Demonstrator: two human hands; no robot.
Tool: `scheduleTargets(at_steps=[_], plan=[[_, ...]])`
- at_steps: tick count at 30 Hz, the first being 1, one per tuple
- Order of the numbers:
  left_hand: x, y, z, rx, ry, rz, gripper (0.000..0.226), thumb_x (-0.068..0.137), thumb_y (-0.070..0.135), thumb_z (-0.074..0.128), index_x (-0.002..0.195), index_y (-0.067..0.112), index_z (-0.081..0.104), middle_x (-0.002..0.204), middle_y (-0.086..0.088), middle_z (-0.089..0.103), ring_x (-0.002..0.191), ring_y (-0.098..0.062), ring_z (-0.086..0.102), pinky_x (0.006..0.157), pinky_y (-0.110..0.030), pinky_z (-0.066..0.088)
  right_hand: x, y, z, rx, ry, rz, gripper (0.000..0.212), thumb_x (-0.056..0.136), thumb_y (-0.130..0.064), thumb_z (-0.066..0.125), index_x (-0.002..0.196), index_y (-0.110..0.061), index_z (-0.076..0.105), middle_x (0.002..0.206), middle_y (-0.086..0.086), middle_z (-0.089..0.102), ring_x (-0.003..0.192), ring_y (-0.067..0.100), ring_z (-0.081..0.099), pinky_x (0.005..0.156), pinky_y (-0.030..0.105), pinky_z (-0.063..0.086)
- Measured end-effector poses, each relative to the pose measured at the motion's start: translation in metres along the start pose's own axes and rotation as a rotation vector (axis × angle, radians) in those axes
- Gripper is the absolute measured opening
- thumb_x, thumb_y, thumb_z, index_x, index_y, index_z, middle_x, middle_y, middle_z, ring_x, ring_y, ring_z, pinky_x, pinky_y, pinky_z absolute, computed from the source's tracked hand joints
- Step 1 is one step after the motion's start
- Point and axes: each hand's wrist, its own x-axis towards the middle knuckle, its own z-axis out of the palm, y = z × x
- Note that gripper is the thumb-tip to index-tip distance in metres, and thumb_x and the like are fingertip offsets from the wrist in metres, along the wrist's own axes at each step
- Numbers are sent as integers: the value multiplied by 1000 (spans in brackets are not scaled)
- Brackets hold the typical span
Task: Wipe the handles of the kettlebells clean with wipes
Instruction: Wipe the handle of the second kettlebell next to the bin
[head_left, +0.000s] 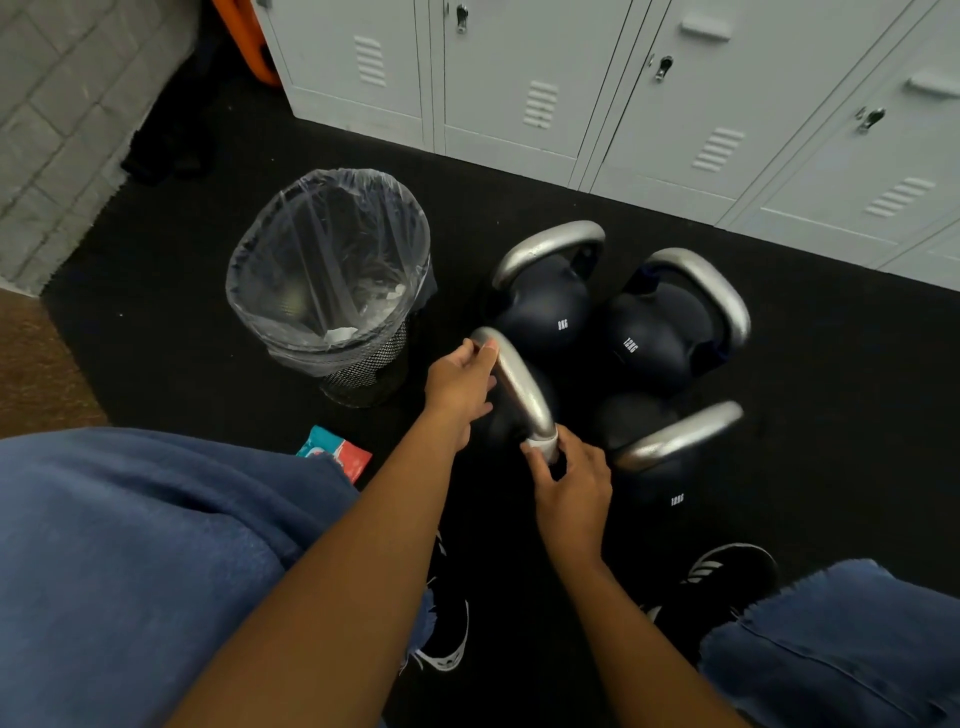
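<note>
a: what's nearest?
b: the right hand, its fingers pinching a small white wipe round the near end of a silver curved metal handle.
a: and the left hand?
b: it grips the far end of that same handle, thumb over the top.
a: where is that kettlebell?
b: on the black rubber floor, its dark body mostly hidden under the hands, close beside three other dark blue round kettlebells with silver handles.
a: anything else?
b: a red and teal wipes packet lies by the knee; a black mesh bin with a clear plastic liner stands left of the weights; pale grey metal lockers run behind.
</note>
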Motion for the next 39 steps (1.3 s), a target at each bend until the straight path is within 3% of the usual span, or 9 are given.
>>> scheduleTargets(at_steps=[7, 13, 19, 21, 25, 29, 32, 36, 39], plan=[[1, -2, 0, -4, 0, 3, 63, 102, 33, 61, 157, 19, 35, 142, -4, 61, 122, -21, 64, 98, -42, 52, -4, 1, 6, 29, -31, 45, 49, 95, -36, 73, 140, -21, 63, 128, 6, 62, 118, 22, 59, 98, 26, 41], [1, -1, 0, -13, -7, -1, 64, 102, 33, 62, 158, 19, 34, 143, -3, 60, 123, -22, 64, 101, -43, 51, -1, 5, 9, -33, -19, 25, 44, 92, -37, 75, 131, -16, 70, 131, 4, 67, 122, 23, 60, 104, 40, 50], [3, -3, -3, -6, -28, -1, 65, 101, 36, 63, 158, 21, 34, 142, -2, 61, 121, -20, 64, 98, -41, 52, 0, 18, 16, -56, -107, 102, 63, 87, -66, 62, 133, -23, 68, 138, 4, 63, 130, 29, 55, 109, 49, 48], [4, -3, -4, -4, -28, 1, 65, 100, 36, 63, 157, 21, 35, 141, -1, 62, 121, -20, 64, 100, -42, 53, 2, 16, 13, -85, -126, 113, 56, 90, -53, 71, 136, -21, 68, 149, 7, 56, 139, 31, 48, 115, 43, 39], [5, -3, -4, 2, -28, 7, 65, 101, 37, 63, 157, 20, 35, 141, -1, 62, 122, -20, 64, 101, -42, 52, 1, 9, 11, -81, -8, 58, 54, 90, -38, 78, 138, -17, 66, 149, 9, 57, 138, 33, 48, 106, 31, 32], [5, -3, -5, 10, -36, 5, 66, 100, 38, 62, 158, 20, 34, 141, 0, 62, 123, -20, 63, 102, -43, 52, 1, 16, 16, -16, -57, 92, 58, 86, -53, 73, 132, -17, 70, 140, 7, 65, 133, 31, 56, 111, 40, 46], [4, -2, -6, 13, -45, 2, 66, 101, 38, 62, 158, 20, 33, 142, 0, 61, 124, -20, 63, 102, -42, 52, 5, 17, 11, -60, -154, 122, 50, 87, -47, 76, 131, -23, 72, 149, 8, 57, 141, 31, 47, 114, 42, 41], [3, -1, -6, 13, -44, -1, 66, 100, 38, 62, 158, 21, 34, 141, 2, 61, 122, -19, 64, 98, -40, 53, 2, 11, 11, -76, -47, 68, 53, 88, -39, 80, 135, -17, 69, 146, 9, 59, 137, 31, 51, 108, 32, 34], [3, -1, -6, 11, -45, -8, 66, 100, 38, 62, 158, 21, 34, 141, 1, 61, 123, -20, 63, 100, -41, 53, 1, 14, 14, 22, -57, 93, 51, 88, -48, 76, 131, -21, 70, 134, 2, 68, 127, 26, 60, 110, 39, 46]])
